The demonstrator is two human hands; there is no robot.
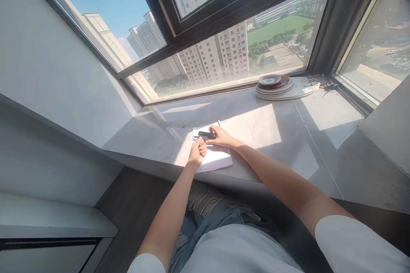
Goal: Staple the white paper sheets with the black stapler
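"Several window panes [213, 57] fill the upper part of the view. What is beneath them?"

"A wide, pale sill [288, 153], patched with sun. A person's white shirt [240, 251] and torn jeans [208, 217] show at the bottom, close to its near edge."

"And on the sill?"

"Towards the right, a stack of plates [274, 88] stands near the glass, perhaps to leave room in the middle. There, white papers [218, 160] lie flat, likely so the hard surface supports them."

"What is over the papers?"

"The right hand [221, 135], its grip closed around the right end of a small black object [206, 135]. Holding it there presumably keeps the left end free."

"And the other grip?"

"The left hand [197, 152] is curled at the object's near left side, also over the papers. Whether its fingers pinch anything is hidden; I cannot tell."
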